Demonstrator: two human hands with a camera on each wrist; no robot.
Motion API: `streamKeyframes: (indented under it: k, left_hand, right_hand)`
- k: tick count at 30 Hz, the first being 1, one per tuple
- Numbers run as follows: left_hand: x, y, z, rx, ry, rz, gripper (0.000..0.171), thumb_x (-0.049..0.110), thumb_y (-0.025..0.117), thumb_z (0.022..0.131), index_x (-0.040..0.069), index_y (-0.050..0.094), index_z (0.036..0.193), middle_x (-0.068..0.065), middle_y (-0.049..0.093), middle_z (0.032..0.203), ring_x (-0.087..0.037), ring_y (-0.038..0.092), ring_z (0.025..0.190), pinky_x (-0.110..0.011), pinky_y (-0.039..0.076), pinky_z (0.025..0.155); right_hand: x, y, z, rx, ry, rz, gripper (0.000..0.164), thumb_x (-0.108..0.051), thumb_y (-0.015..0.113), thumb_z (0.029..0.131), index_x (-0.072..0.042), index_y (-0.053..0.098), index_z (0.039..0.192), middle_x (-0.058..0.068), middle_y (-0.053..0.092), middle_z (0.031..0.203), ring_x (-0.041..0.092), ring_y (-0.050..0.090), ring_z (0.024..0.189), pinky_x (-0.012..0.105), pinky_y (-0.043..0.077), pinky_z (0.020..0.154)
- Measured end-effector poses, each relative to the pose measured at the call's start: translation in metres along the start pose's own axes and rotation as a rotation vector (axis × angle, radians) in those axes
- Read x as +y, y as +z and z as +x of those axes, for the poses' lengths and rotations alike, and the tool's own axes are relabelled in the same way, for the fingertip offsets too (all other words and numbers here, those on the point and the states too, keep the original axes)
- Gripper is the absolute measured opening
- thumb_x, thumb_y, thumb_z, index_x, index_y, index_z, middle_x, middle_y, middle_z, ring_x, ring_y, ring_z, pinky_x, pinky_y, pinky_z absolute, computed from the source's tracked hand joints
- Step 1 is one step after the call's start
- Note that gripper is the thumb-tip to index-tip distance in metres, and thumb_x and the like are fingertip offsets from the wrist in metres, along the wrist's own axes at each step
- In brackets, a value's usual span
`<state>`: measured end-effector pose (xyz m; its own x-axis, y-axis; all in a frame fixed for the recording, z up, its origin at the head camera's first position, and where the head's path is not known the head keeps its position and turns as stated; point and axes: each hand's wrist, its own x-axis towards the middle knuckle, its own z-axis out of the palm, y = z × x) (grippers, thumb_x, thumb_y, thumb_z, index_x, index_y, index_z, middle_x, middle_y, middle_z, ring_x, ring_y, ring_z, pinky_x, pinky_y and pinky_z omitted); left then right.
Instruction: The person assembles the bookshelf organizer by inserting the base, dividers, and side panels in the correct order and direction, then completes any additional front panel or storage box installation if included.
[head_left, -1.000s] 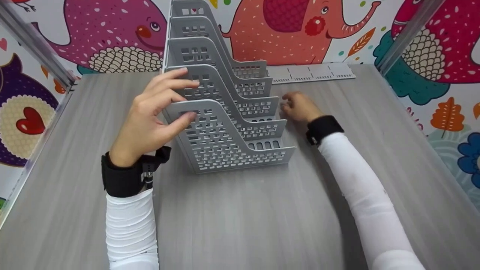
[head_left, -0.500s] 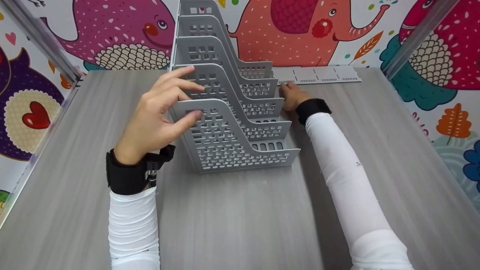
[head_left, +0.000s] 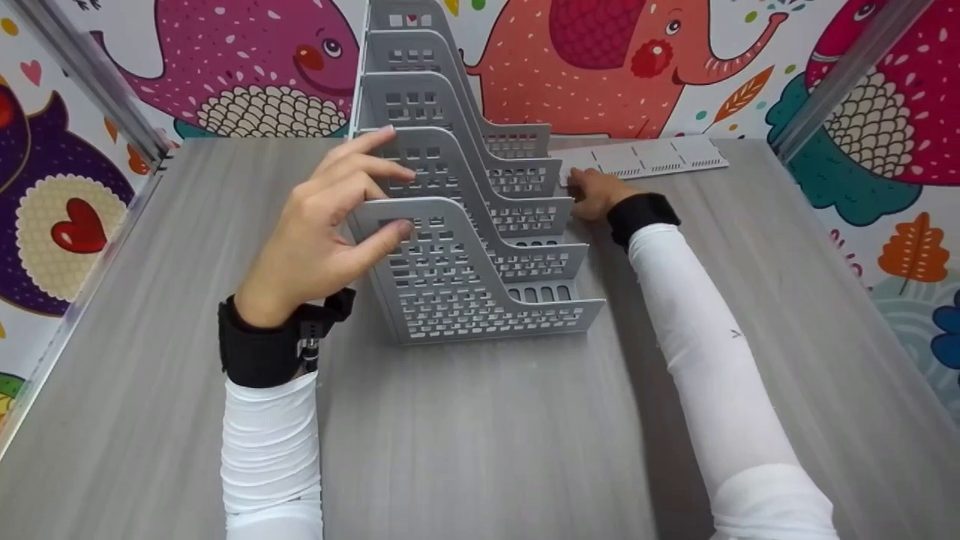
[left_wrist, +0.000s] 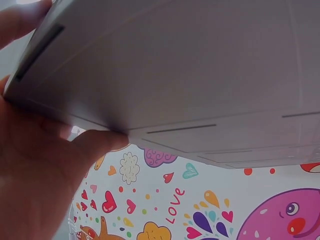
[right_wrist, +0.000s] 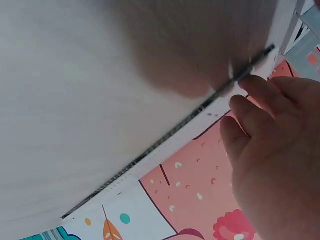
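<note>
A grey plastic file rack (head_left: 442, 277) with several perforated, sloping compartments stands upright mid-table. My left hand (head_left: 315, 232) holds its nearest divider at the tall end, the thumb on the front face and the fingers over the edge and behind. The rack's flat back wall (left_wrist: 200, 75) fills most of the left wrist view. Beyond the rack's low end, my right hand (head_left: 598, 196) pinches the left end of a long, flat grey panel (head_left: 660, 159) with slots and short dark lines. Fingertips meet the panel's thin edge (right_wrist: 150, 153) in the right wrist view.
The wood-grain table (head_left: 480, 435) runs back to a wall (head_left: 247, 67) printed with cartoon animals. Metal posts (head_left: 847, 82) rise at both rear corners. The rack hides part of the panel's left end.
My right hand has moved back from beside the rack to the panel and taken hold of it. The panel's left end has come slightly forward. The left hand keeps its hold.
</note>
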<state>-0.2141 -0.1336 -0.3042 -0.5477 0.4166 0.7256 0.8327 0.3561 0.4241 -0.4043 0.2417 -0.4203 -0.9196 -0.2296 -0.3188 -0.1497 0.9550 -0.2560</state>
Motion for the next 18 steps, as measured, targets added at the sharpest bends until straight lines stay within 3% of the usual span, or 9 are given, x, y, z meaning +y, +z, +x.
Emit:
streamKeyframes:
  k: [2,6,13,18]
  left_hand:
    - [0.0,0.0,0.0,-0.01,-0.011,0.009,0.018,0.007,0.076,0.084,0.001,0.06,0.078,-0.014,0.071,0.118,-0.029,0.045,0.144,-0.047,0.03,0.124]
    - [0.0,0.0,-0.001,-0.017,-0.026,0.011,0.017,0.007,0.075,0.085,0.001,0.06,0.078,-0.013,0.071,0.119,-0.027,0.044,0.145,-0.047,0.031,0.123]
    - [-0.001,0.0,0.0,-0.011,-0.014,0.0,0.016,0.006,0.074,0.085,0.001,0.06,0.079,-0.014,0.071,0.118,-0.029,0.044,0.145,-0.048,0.03,0.123]
    - [-0.002,0.0,0.0,-0.011,0.005,-0.003,0.015,0.005,0.074,0.084,0.0,0.06,0.079,-0.015,0.071,0.117,-0.032,0.043,0.145,-0.049,0.029,0.124]
  right_hand:
    - [0.002,0.003,-0.002,0.014,0.003,-0.058,0.076,-0.025,0.057,0.094,-0.006,0.023,0.16,0.03,0.033,0.157,0.048,0.039,0.142,0.055,0.031,0.121]
    - [0.004,0.006,-0.008,0.049,-0.02,-0.156,0.065,-0.027,0.057,0.098,-0.013,0.034,0.157,0.034,0.039,0.149,0.052,0.051,0.128,0.059,0.041,0.112]
    - [0.007,0.008,-0.025,0.118,-0.035,-0.2,0.05,-0.027,0.059,0.098,-0.003,0.056,0.141,0.038,0.054,0.133,0.048,0.06,0.108,0.057,0.049,0.102]
    - [0.009,0.007,-0.037,0.167,-0.027,-0.166,0.036,-0.025,0.06,0.096,0.001,0.072,0.119,0.025,0.071,0.097,0.037,0.057,0.084,0.049,0.05,0.082]
